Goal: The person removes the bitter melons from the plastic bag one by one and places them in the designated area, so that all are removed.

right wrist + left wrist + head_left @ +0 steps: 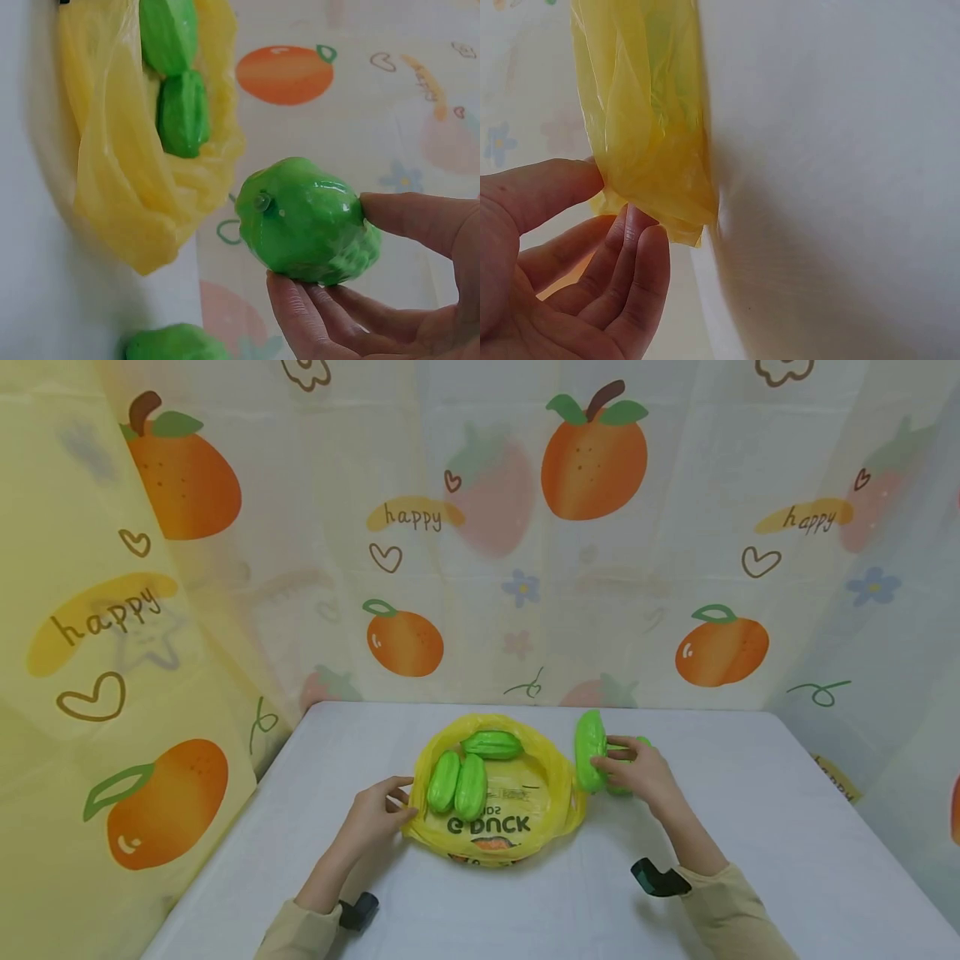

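My right hand (637,768) holds a glossy green, ridged toy vegetable, bitter-melon-like (590,752), upright beside the bag's right edge. In the right wrist view thumb and fingertips grip this toy vegetable (307,221), its small stem nub facing the camera. A yellow plastic bag (562,772) lies opened wide, its rim rolled into a ring. Inside it are two matching green vegetables (470,787) side by side and one green vegetable (492,744) lying crosswise behind them. My left hand (375,814) pinches the bag's left edge (656,172). Another green vegetable (176,343) is partly hidden behind my right hand.
A white-covered table (750,827) lies beneath everything. Behind it and at both sides hang fruit-printed curtains (480,635). Black wrist-worn pieces (660,878) show near both beige sleeves (731,910).
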The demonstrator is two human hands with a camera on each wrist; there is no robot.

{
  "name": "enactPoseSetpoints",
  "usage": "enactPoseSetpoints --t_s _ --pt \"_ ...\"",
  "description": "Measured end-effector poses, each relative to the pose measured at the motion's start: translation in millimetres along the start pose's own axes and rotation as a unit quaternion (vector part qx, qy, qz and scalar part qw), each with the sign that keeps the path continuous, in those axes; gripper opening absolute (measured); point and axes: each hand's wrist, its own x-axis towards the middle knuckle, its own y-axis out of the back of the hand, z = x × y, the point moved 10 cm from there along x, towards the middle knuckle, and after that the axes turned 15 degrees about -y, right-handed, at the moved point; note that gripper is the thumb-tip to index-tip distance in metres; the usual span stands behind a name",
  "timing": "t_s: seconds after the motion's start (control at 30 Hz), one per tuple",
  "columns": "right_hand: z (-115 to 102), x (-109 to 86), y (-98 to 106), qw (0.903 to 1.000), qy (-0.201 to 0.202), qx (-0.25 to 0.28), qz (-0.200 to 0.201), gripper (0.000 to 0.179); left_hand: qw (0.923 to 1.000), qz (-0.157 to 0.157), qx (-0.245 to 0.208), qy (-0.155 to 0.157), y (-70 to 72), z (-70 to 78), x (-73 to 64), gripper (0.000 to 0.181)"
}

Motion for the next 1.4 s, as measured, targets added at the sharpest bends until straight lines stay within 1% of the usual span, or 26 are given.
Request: enactPoseSetpoints --t_s 0.27,0.6,0.87,1.13,1.4 --pt "8 0.2 19 0.9994 -0.014 -0.03 0.012 0.07 1.0 0.003 -0.001 -0.001 -0.2 0.0 0.2 0.047" --pt "13 -0.4 37 0.9998 -0.015 -0.012 0.006 0.071 1.0 0.003 0.001 0.0 -0.5 -1.5 0.5 0.046" --pt "17 -0.4 49 0.9997 -0.014 -0.022 0.0 0.074 1.0 0.003 -0.003 0.0 -1.2 -1.5 0.0 0.046" --pt "24 -1.1 64 0.9994 -0.019 -0.029 0.009 0.075 1.0 0.004 0.002 -0.002 -0.3 1.6 -1.2 0.046" --pt "36 2.3 78 0.9981 -0.037 -0.044 0.022 0.078 1.0 0.003 0.001 -0.005 -0.3 2.6 -0.7 0.046"
